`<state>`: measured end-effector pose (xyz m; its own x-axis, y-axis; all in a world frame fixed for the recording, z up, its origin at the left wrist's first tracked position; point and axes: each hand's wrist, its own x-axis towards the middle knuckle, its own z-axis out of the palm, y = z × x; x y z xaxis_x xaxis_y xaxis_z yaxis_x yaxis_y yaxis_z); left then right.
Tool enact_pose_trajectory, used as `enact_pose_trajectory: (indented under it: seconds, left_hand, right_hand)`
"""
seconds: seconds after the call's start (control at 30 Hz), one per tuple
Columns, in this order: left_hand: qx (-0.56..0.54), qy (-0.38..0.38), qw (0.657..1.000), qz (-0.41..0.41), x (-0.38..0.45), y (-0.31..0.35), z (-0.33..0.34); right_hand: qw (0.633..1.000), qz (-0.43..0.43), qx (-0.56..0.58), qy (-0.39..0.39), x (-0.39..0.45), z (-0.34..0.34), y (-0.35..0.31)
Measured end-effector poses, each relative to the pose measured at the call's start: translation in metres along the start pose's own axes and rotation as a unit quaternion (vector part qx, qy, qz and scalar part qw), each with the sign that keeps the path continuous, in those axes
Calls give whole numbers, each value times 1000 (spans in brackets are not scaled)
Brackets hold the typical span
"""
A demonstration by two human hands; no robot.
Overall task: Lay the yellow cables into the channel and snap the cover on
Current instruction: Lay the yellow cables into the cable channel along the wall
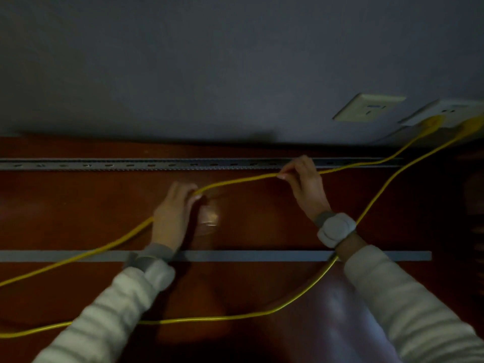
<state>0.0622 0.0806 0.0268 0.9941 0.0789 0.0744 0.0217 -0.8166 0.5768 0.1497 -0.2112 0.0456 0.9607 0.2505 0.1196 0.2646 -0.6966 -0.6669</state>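
Where the upper yellow cable (235, 180) crosses the dark red desk (78, 205), it is raised in a shallow arc between two hands, just in front of the channel and not yet seated along most of it. Right of the hands the same cable runs on along the channel's far end and up to the wall outlet (445, 111).

Second yellow cable (209, 318): slack, lying on the desk in a long curve from the outlet, under the right forearm, across the cover strip and off the left edge.

Channel (131, 163): grey slotted rail, open, lying along the back of the desk near the wall (209, 61).

Cover (248, 255): plain grey strip, flat on the desk, parallel to the channel and well apart from it.

Left hand (172, 213): grip closed on the upper cable, fingers curled over it, low to the desk.

Right hand (303, 179): thumb and fingertips pinched on the same cable, just beside the channel. A pale wrist device (336, 229) sits on this wrist.

Both arms wear light striped sleeves (110, 310).

A second wall plate (369, 107) sits left of the outlet.
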Motion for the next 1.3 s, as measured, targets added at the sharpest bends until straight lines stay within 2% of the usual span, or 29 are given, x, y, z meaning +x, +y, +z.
enact_pose_trajectory:
  seconds: [0.17,0.3,0.4,0.57,0.77,0.97,1.1,1.23,1.3]
  left_hand:
    - [-54,95,989,101,61,-47,-42]
    - [-10,76,984,163,92,-64,-34]
    - [-29,57,993,101,99,-70,-13]
    - [35,-7,989,146,92,-80,-2]
    - [16,-75,991,106,94,-80,0]
    - [51,-71,993,76,91,-74,2]
    - [40,-29,997,59,77,-65,-17]
    - [47,-14,997,62,45,-78,-54]
    - [56,-8,998,34,29,-92,-72]
  right_hand:
    - [999,-22,33,16,29,13,1]
    - [999,5,35,34,38,35,13]
    - [999,21,16,24,37,44,26]
    - [996,76,0,50,35,49,32]
    - [994,83,2,70,31,51,22]
    - [988,117,-37,94,30,56,-3]
    - [994,69,-13,79,24,64,-40]
    - [1000,-1,8,15,18,88,-100]
    - [999,-28,16,-25,16,104,-132]
